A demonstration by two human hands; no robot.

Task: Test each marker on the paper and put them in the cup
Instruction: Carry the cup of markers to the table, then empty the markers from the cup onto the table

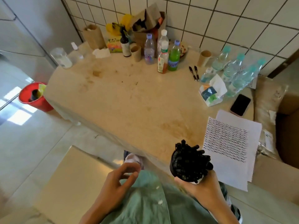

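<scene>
My right hand [200, 189] grips a dark cup [174, 164] from below, holding it at the near edge of the table. The cup is packed with several black markers [192, 160] that stick out of its mouth. A white sheet of paper [229, 146] covered with rows of dark wavy test lines lies to the right of the cup, with a second sheet under it. Two more black markers [195, 73] lie far back on the table beside the bottles. My left hand [119, 180] hovers over my lap with loosely curled fingers and holds nothing.
A beige round table [129, 97] carries drink bottles [163, 52], paper cups, a tissue pack [212, 91], several water bottles [234, 71] and a black phone [240, 105]. A red bucket [34, 97] stands on the floor at left. Cardboard boxes sit at right.
</scene>
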